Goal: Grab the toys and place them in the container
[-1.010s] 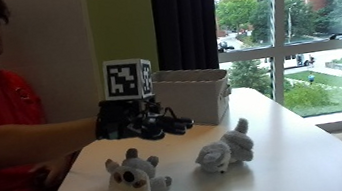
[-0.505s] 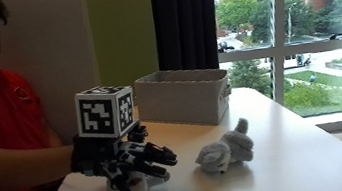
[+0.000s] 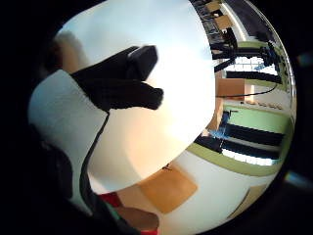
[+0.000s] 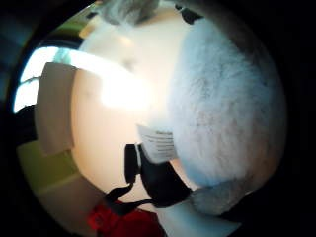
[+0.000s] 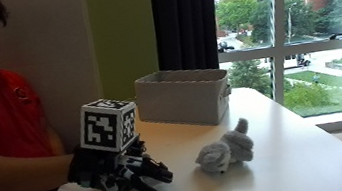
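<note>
Tabletop carried everything. Container sat at the back near the window, open top up, so you had a straight drop-in from above.

Your right hand was down at the front edge near you, palm toward the tabletop. Fingers were spread and angled down, tips at or near the surface. My read: you were caging before closing, not pinching anything yet.

Grey toy lay on its side mid-tabletop, between your hand and the container and apart from both. Nothing touched it, so it's likely second in line.

White toy was hidden under the hand in the outside view. The thumb-side palm view was filled with its fur, so it was right against the palm. That's why the hand sat so low. Its tag stuck out by the thumb.

Neither toy was in the container. Risk as I judge it: soft plush may slip if you close on fur only.
</note>
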